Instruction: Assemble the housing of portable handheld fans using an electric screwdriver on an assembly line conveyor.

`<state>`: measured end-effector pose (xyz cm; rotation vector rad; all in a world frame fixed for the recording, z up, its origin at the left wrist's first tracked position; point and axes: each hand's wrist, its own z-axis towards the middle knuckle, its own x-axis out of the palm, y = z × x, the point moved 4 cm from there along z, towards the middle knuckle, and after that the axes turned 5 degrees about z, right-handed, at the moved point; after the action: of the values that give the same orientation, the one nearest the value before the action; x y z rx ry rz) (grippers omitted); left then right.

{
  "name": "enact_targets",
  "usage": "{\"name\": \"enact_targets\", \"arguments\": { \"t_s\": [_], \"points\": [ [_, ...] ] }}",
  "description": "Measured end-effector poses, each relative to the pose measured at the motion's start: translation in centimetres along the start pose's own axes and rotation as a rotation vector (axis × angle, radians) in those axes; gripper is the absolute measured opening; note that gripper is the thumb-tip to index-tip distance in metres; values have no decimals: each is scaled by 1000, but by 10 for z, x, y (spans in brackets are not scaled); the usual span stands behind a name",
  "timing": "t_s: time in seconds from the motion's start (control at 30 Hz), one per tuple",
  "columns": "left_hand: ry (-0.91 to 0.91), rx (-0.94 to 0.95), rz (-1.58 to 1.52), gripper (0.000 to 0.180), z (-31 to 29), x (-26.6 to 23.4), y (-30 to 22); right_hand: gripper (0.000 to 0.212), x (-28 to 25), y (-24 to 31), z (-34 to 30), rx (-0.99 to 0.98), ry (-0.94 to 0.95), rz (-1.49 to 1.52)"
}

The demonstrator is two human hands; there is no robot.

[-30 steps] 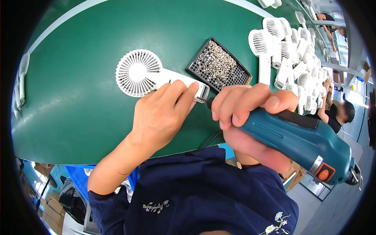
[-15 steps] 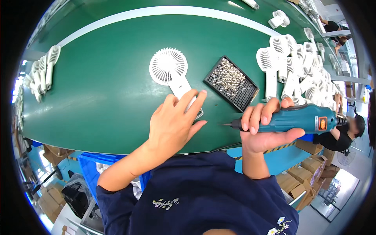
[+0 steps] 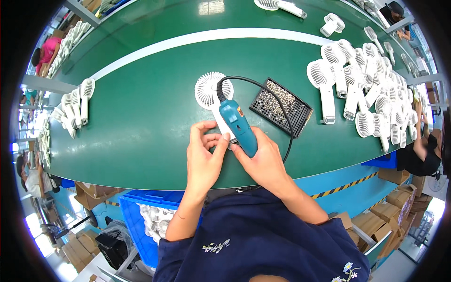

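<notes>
A white handheld fan (image 3: 206, 93) lies on the green table, its round grille away from me and its handle toward me. My left hand (image 3: 205, 157) curls around the lower end of the handle, thumb and fingers against its left side. In my right hand (image 3: 268, 162) is a teal electric screwdriver (image 3: 237, 126), held tilted above the handle with its corded end over the grille. The screwdriver's tip is hidden by my hands, so whether it touches the fan cannot be told. Right of the fan sits a black perforated tray (image 3: 300, 123) of small screws (image 3: 277, 101).
Many white fans (image 3: 324, 80) crowd the table's right side, and several more (image 3: 75, 105) lie at the left. The screwdriver's black cord (image 3: 282, 105) loops over the tray. A blue crate (image 3: 136, 225) with white parts stands below the table edge. Other people work farther off.
My right hand has brought the screwdriver left, from beside the tray to above the fan's handle, and turned it. My left fingers have drawn in around the handle end. The whole view has shifted.
</notes>
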<state>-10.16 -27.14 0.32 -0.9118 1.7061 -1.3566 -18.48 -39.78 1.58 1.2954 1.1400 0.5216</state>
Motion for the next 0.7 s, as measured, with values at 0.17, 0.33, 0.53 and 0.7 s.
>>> {"name": "enact_targets", "arguments": {
  "t_s": [0.17,0.33,0.53,0.7],
  "points": [
    [137,-261,-492,48,20,5,-4,38,-5,12,-14,-24,-71,168],
    [227,-153,-860,31,-4,8,-30,36,-4,14,-40,-126,-184,379],
    [295,37,-999,33,-19,20,-27,36,-2,12,-51,-323,-176,379],
    [313,62,-1053,37,-21,27,-23,29,-1,1,-63,-245,-180,378]
  ]
}}
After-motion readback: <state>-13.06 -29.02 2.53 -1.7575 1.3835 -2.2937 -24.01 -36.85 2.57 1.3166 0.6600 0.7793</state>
